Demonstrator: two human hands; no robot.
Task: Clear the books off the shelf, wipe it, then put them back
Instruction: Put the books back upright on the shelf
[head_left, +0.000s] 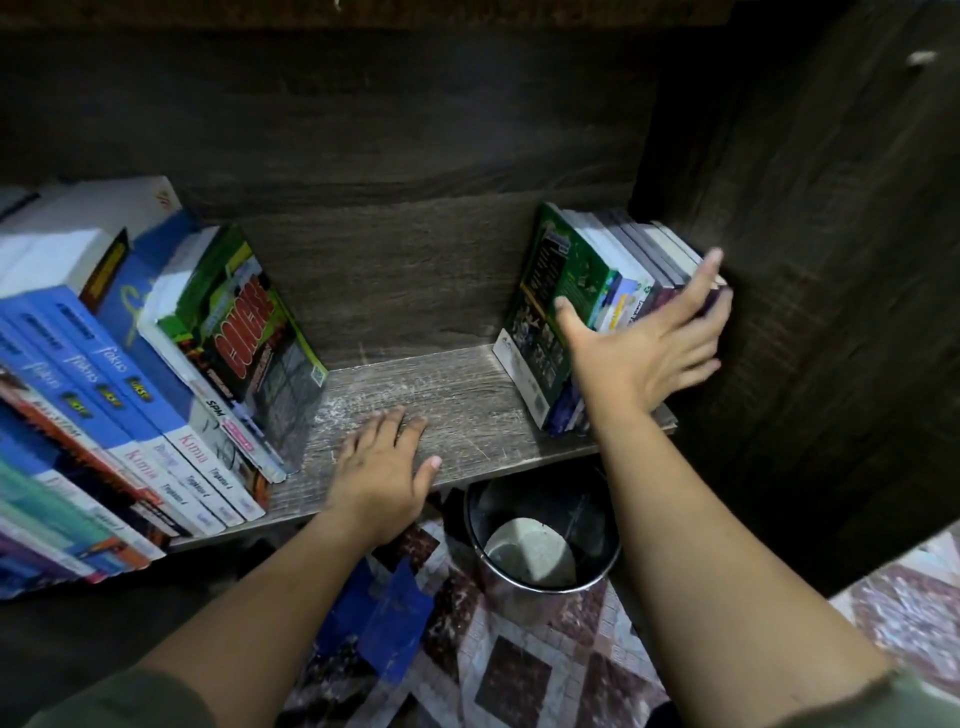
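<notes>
At the shelf's right end, right hand (657, 345) spans the small upright paperback stack (597, 291), fingers spread; left hand (382, 475) flat on the dusty grey wood-grain shelf board (467, 389). Likely light, floppy, slick covers: squeeze both outer covers.

Grey wood-grain shelf (457, 395). Left books (130, 395) have blue and white spines, the nearest cover green and red. Right book (558, 291) is dark green. Floor (519, 670) shows maroon-and-white diamonds.
</notes>
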